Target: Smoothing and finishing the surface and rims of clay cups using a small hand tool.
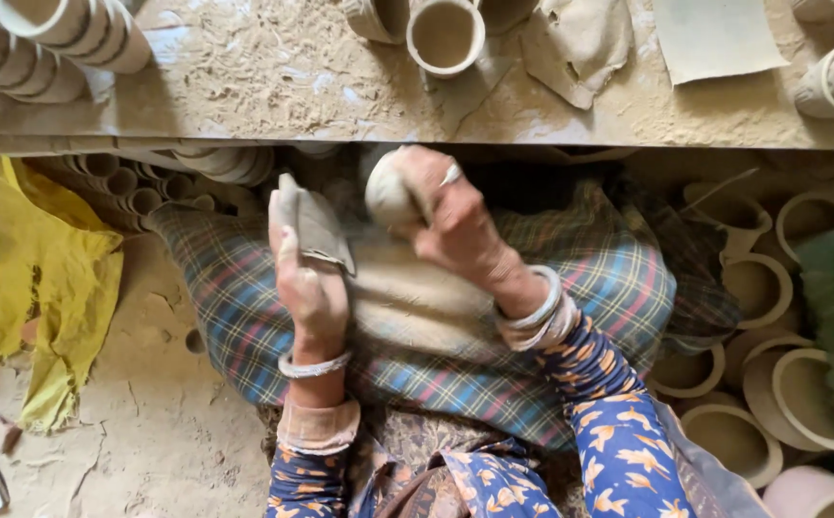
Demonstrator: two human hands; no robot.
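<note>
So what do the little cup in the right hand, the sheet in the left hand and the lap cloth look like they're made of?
The cup in the right hand looks like unfired clay: matte, pale, dusty, no glaze. The sheet in the left hand seems to be sandpaper or stiff cloth, grey and creased; hard to say which. The lap cloth is woven plaid fabric, dusted pale.

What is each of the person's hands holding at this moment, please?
Left hand: closed on a grey piece of sanding sheet.
Right hand: closed around a small clay cup.
</note>
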